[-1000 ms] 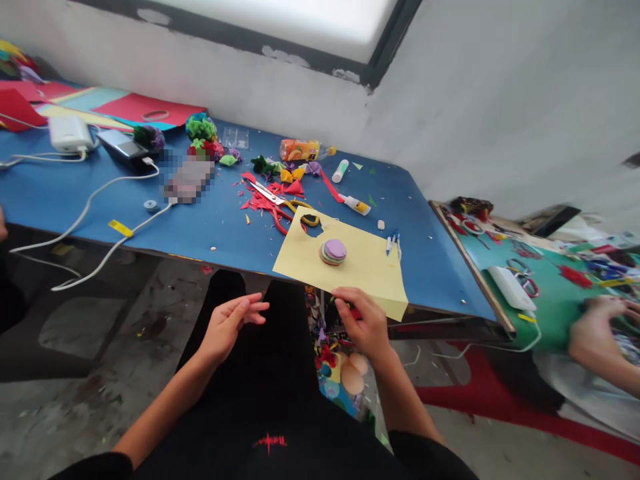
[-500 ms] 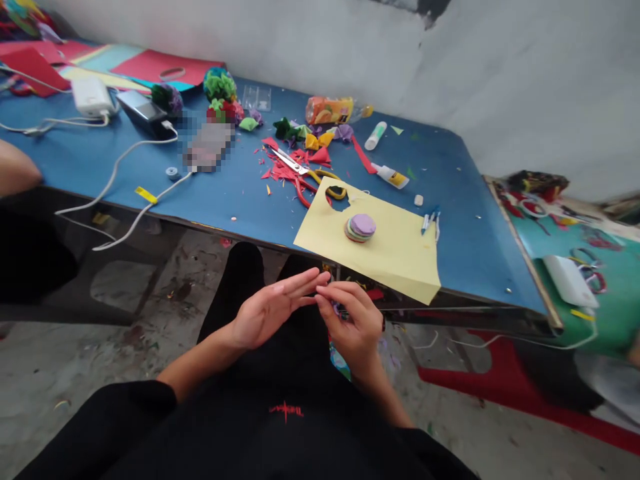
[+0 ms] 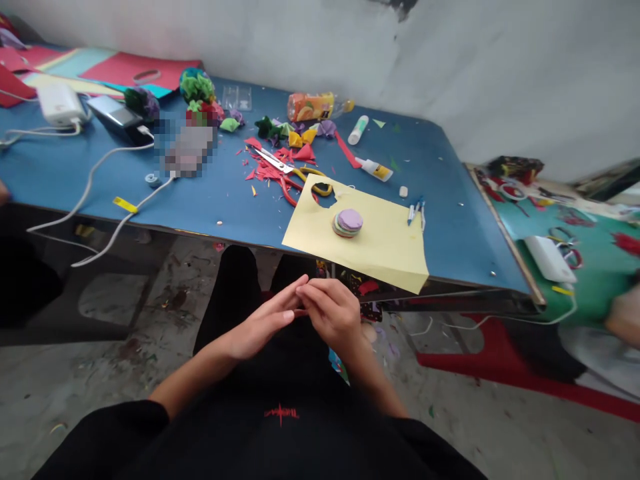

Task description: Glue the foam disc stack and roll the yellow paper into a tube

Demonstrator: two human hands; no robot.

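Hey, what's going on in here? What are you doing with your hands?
The person sitting here has both hands together in front of the blue table. The left hand is held out flat, and the right hand's curled fingers meet its fingertips; whether anything is between them is hidden. Nearby, a small round stack with a purple top sits on a yellow sheet. Scissors lie among red scraps.

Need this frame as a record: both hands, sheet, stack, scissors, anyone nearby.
left hand: fingers extended, tips close to the right hand
right hand: fingers curled; cannot tell if holding anything
yellow sheet: on blue table, overhanging front edge
stack: round pieces, lilac on top, on sheet
scissors: blades among red scraps
nearby person: hand at right edge, partly cut off
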